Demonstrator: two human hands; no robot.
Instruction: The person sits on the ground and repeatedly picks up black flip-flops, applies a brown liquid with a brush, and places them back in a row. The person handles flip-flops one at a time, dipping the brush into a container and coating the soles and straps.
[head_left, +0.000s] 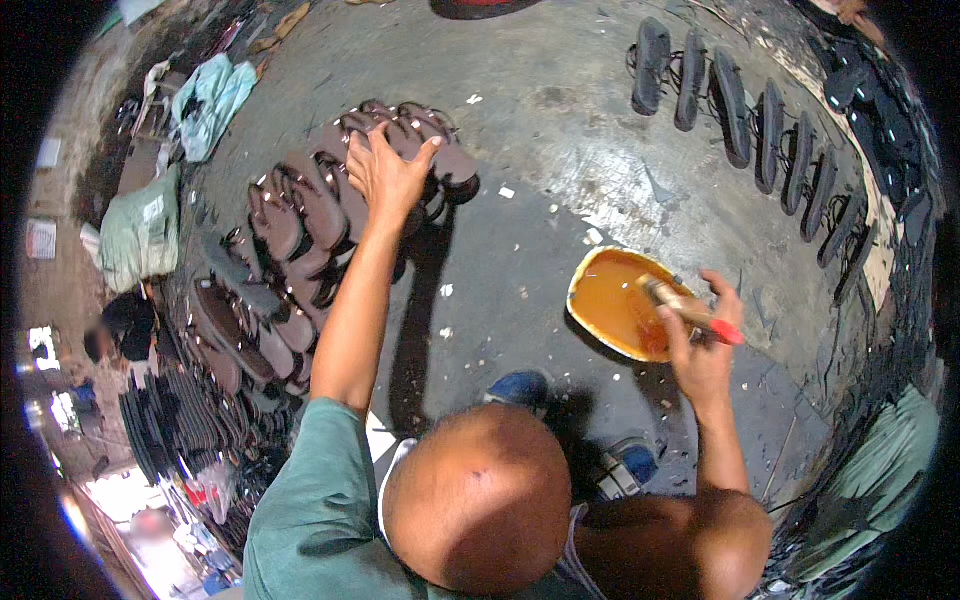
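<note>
My left hand [388,178] reaches out over a cluster of brown sandals [455,165], thumb and fingers spread across the nearest ones. Its fingertips touch or hover just above a sandal; I cannot tell which. In my right hand [700,340] is a brush [685,305] with a pale wooden body and a red handle end, slightly blurred. The bristle end hangs over a shallow tub [585,318] with a pale, crusted rim. Amber-brown liquid [618,290], like glue, fills the tub's bottom.
Dark soles with straps [735,105] stand in a row at the far right. Stacked black soles [170,430] lie at the left, near a pale green sack [140,235]. Green cloth [870,480] lies at the right. My blue shoes [520,388] rest on the scrap-strewn floor [490,290].
</note>
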